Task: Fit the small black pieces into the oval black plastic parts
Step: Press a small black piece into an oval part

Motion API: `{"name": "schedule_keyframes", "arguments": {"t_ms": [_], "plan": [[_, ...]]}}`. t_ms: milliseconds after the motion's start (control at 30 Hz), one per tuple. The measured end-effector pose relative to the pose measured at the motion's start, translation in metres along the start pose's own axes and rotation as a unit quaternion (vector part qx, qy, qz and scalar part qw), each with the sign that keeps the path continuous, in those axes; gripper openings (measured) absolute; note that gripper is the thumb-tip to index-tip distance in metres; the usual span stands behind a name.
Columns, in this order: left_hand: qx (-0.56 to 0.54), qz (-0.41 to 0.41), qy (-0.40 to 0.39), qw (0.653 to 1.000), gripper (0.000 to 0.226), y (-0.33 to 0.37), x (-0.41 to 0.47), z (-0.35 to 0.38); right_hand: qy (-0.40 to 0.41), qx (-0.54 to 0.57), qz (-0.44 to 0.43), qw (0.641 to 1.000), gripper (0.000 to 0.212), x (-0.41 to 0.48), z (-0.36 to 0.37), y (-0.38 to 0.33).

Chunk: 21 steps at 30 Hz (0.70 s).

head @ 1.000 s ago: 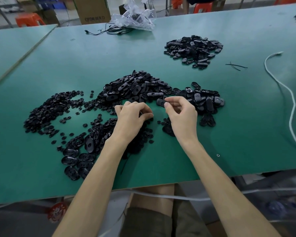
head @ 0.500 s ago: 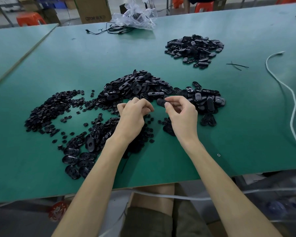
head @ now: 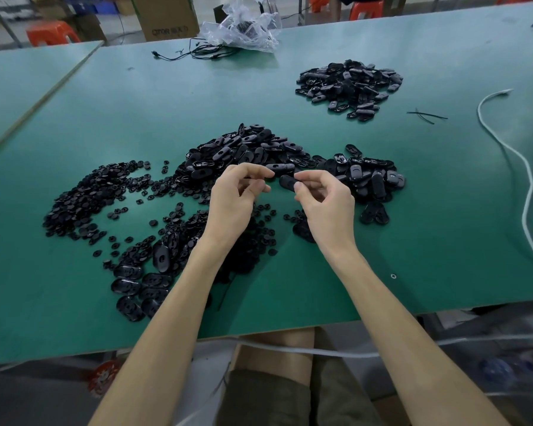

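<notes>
My right hand [head: 326,204] pinches one oval black plastic part [head: 286,182] between thumb and fingers, held above the green table [head: 290,287]. My left hand [head: 234,204] hovers just left of it with fingers curled and thumb meeting the fingertips; whatever small piece it may hold is hidden. A large heap of oval parts [head: 243,152] lies right behind both hands. Small round black pieces [head: 86,198] spread over the table to the left. More oval parts [head: 142,281] lie near the front edge by my left forearm.
Another pile of oval parts [head: 350,86] sits at the back right, and a smaller one [head: 370,176] lies right of my hands. A white cord [head: 526,179] runs along the right side. A clear plastic bag [head: 243,26] and black cables rest at the far edge.
Both hands have lifted slightly and the left hand's fingertips have drawn closer to the oval part held in the right hand.
</notes>
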<state>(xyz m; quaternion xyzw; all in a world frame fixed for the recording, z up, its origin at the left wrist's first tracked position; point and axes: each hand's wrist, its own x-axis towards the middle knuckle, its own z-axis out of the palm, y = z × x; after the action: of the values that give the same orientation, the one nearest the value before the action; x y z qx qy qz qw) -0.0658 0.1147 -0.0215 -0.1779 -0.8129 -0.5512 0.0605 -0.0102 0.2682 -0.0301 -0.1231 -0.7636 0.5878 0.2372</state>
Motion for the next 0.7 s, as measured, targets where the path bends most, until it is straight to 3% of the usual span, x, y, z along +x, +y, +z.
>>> {"name": "schedule_keyframes", "arguments": {"t_ms": [700], "plan": [[-0.198, -0.048, 0.014, 0.979, 0.012, -0.0028, -0.0010, 0.0010, -0.007, 0.048, 0.009, 0.999, 0.010, -0.0025, 0.0000, -0.0013]]}}
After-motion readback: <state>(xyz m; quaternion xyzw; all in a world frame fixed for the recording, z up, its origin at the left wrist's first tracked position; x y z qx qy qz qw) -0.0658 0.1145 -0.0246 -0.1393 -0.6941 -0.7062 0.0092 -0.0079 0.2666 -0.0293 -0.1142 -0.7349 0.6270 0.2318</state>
